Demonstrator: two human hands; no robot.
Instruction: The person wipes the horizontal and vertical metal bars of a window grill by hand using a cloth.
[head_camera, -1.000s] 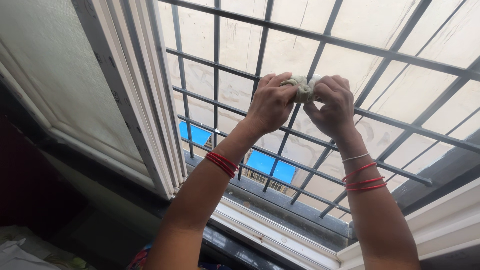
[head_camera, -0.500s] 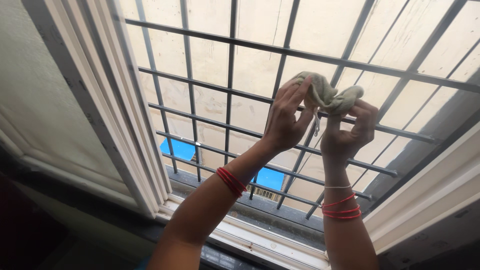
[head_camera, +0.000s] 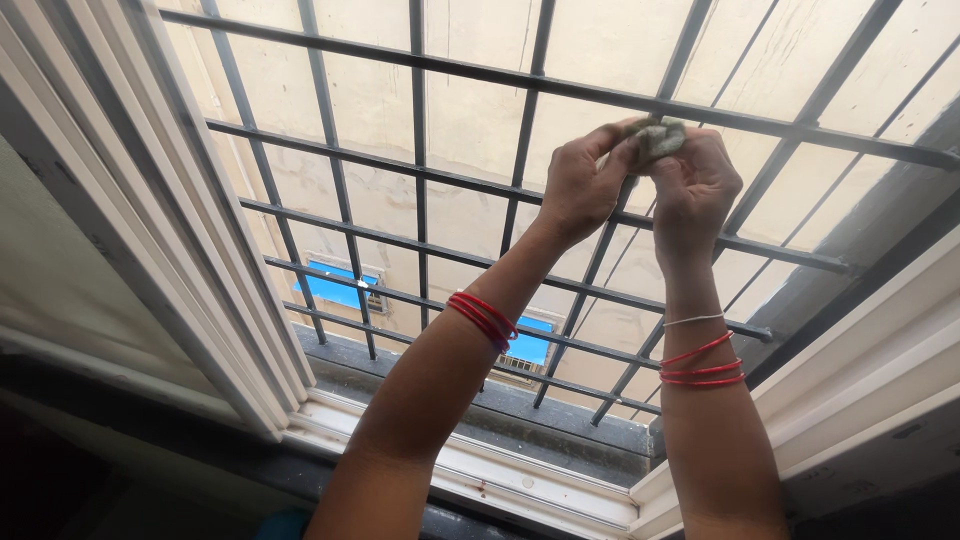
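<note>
Two bare hands are reaching up to a window grille. The left hand (head_camera: 585, 185) and the right hand (head_camera: 695, 190) are meeting side by side, fingers of both pinching closed on a small crumpled pale cloth (head_camera: 655, 138). The cloth is bunching against a slanted dark bar of the metal grille (head_camera: 420, 180), just below one of its upper crossbars. Red bangles (head_camera: 483, 318) are circling the left wrist; red bangles and a thin pale one (head_camera: 700, 360) are circling the right. A white window frame (head_camera: 250, 330) is running along the left and bottom. Beyond the bars, a pale wall with blue window panes (head_camera: 335, 288) is showing.
</note>
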